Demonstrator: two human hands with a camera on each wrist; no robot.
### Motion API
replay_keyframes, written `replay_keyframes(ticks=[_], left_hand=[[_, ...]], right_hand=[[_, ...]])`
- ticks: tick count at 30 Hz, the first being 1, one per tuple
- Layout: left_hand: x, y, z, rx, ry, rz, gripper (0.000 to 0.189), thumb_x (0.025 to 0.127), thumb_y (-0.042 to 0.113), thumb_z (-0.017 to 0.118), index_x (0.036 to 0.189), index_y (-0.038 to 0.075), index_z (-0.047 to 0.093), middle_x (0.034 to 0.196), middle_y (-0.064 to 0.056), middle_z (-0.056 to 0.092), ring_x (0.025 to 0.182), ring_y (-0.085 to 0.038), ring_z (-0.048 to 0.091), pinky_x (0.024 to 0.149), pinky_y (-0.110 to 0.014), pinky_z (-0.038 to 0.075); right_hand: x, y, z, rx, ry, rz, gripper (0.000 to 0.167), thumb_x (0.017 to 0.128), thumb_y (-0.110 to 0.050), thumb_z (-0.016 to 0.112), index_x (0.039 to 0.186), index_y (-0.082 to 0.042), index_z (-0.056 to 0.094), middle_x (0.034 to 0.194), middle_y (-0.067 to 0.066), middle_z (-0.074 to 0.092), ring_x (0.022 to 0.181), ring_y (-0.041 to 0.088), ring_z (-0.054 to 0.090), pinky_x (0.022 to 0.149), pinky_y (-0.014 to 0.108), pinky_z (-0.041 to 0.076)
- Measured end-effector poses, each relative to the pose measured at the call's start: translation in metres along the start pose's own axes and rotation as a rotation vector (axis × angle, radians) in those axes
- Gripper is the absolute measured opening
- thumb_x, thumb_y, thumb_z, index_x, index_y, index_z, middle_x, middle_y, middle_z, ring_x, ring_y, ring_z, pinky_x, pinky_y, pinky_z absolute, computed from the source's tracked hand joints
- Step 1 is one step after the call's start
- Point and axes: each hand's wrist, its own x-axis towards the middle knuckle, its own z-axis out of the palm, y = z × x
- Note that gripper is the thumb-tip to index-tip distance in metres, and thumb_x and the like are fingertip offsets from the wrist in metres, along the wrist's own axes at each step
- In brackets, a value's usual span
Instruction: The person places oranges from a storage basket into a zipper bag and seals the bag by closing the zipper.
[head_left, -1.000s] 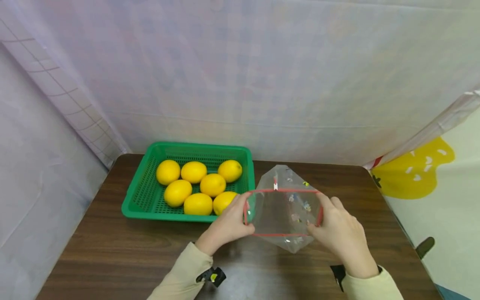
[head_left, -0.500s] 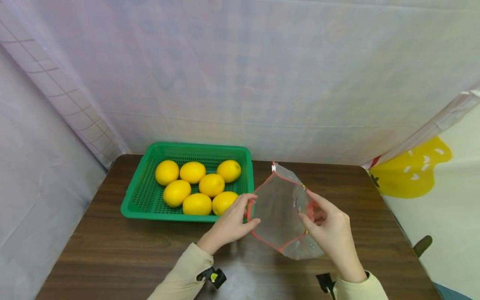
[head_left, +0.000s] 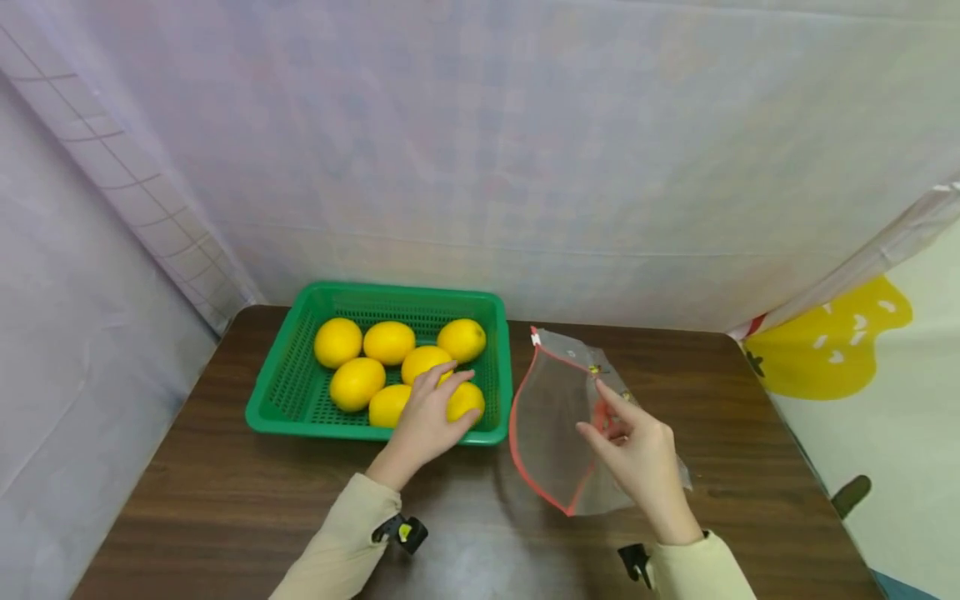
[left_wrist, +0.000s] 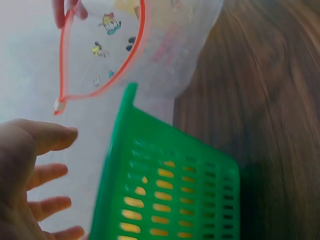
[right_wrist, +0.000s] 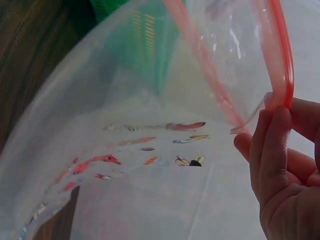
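Note:
My right hand (head_left: pixel 643 450) pinches the red-edged rim of a clear zip bag (head_left: pixel 551 425), whose mouth gapes toward the left. Small cartoon prints (right_wrist: pixel 187 161) show on the plastic in the right wrist view, and a white slider (left_wrist: pixel 60 105) sits at one end of the rim. My left hand (head_left: pixel 427 412) hovers over the front right of the green basket (head_left: pixel 262 421), fingers spread beside a lemon (head_left: pixel 467 402). In the left wrist view, nothing lies between its thumb and fingers. Several more yellow lemons (head_left: pixel 357 384) lie in the basket, one partly covered by my hand.
A dark wooden table (head_left: pixel 202 492) carries the basket. Pale curtain cloth (head_left: pixel 480 167) hangs close behind the table, with a sheet (head_left: pixel 90 333) at the left. At the right is a cloth (head_left: pixel 900 433) with a yellow print.
My left hand has let go of the bag's rim and moved left over the basket. My right hand has shifted slightly left, still pinching the bag, whose opening has turned and narrowed.

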Motion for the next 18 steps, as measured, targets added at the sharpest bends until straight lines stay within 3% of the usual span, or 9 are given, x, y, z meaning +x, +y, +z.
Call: replay_keyframes(ticks=[6, 12, 18], left_hand=[[0.002, -0.011, 0.003, 0.028, -0.049, -0.085, 0.052, 0.082, 0.027, 0.067, 0.128, 0.008, 0.052, 0.137, -0.018, 0.04, 0.124, -0.039, 0.034, 0.097, -0.051, 0.035], [0.007, -0.015, 0.008, 0.062, -0.103, -0.111, 0.055, 0.081, 0.026, 0.068, 0.13, 0.007, 0.05, 0.135, -0.02, 0.04, 0.121, -0.042, 0.036, 0.095, -0.051, 0.036], [0.014, -0.015, 0.008, 0.103, -0.146, -0.118, 0.053, 0.078, 0.026, 0.07, 0.124, 0.004, 0.055, 0.128, -0.02, 0.048, 0.118, -0.035, 0.042, 0.097, -0.05, 0.033]], right_hand=[[0.005, 0.005, 0.012, -0.002, -0.016, 0.019, 0.055, 0.07, -0.002, 0.076, 0.121, 0.002, 0.056, 0.074, 0.005, 0.064, 0.057, 0.008, 0.061, 0.046, 0.014, 0.045], [0.006, 0.008, 0.02, -0.003, -0.031, 0.034, 0.056, 0.071, -0.001, 0.074, 0.122, 0.002, 0.055, 0.075, 0.007, 0.066, 0.056, 0.011, 0.062, 0.045, 0.015, 0.045], [0.007, 0.011, 0.024, -0.011, -0.03, 0.01, 0.056, 0.07, 0.0, 0.075, 0.122, 0.003, 0.055, 0.077, 0.009, 0.067, 0.056, 0.012, 0.062, 0.047, 0.016, 0.046]])
